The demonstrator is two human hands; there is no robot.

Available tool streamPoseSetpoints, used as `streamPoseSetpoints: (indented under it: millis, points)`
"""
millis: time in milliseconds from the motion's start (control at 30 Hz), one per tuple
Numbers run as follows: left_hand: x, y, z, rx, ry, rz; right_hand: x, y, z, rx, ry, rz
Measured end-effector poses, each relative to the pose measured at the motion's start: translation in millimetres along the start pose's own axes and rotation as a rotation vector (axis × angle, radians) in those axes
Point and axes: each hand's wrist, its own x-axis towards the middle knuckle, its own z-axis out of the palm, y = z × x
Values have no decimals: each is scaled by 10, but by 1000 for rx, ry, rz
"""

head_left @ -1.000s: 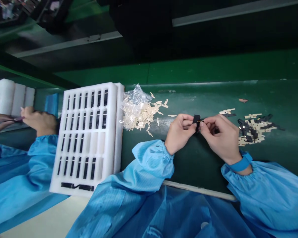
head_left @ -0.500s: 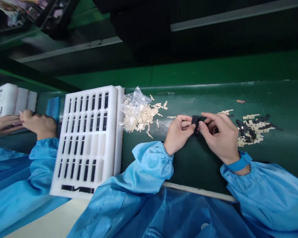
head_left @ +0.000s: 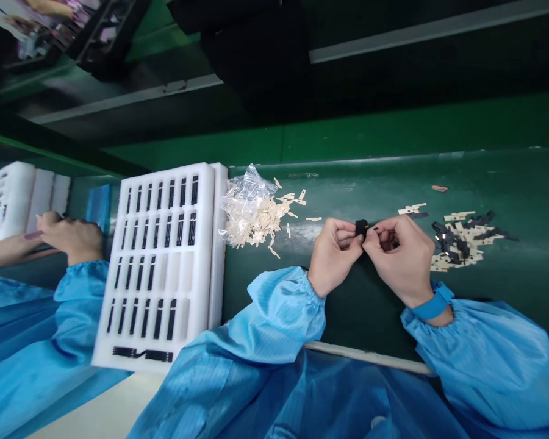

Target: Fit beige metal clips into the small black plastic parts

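Observation:
A small black part (head_left: pixel 361 228) is pinched between the thumb and fingers of my left hand (head_left: pixel 333 253), above the green bench. Close against it, my right hand (head_left: pixel 400 256) has its thumb and forefinger pressed together at the part's right side; whether they hold a separate small piece is hidden. A tiny yellowish spot shows on the black part. To the right of my right hand lies a pile of mixed black and cream pieces (head_left: pixel 462 241). Left of my left hand, a heap of cream flat pieces (head_left: pixel 256 219) spills from a clear plastic bag (head_left: pixel 249 183).
A white foam tray (head_left: pixel 155 286) with rows of slots holding black strips stands at left. Beyond it are a co-worker's hands (head_left: pixel 71 238), a blue object (head_left: pixel 99 207) and another white foam tray (head_left: pixel 16 189). A small brownish scrap (head_left: pixel 440 189) lies at the back right.
The black part has been turned between my hands and now looks shorter. My right hand's fingers have curled in and drawn nearer my left thumb. The view has shifted slightly.

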Motion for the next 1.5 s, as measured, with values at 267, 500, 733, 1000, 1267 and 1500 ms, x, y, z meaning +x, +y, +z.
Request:
streamPoseSetpoints:
  millis: [267, 500, 733, 1000, 1267, 1500]
  points:
    - [-11, 4, 24, 13, 21, 0, -9, -24, 1, 16, 18, -2]
    - [-19, -31, -43, 144, 8, 100, 16, -2, -37, 56, -48, 23]
    - [-25, -51, -103, 265, -7, 206, 19, 27, -48, 126, -97, 132]
    - [-36, 0, -171, 427, -30, 260, 46, 24, -58, 151, -127, 158]
    - [31, 98, -151, 96, -118, 17, 115, 115, -175, 194, -73, 176]
    - [49, 146, -143, 3, -123, -10, 114, 107, -157, 423, -261, 277]
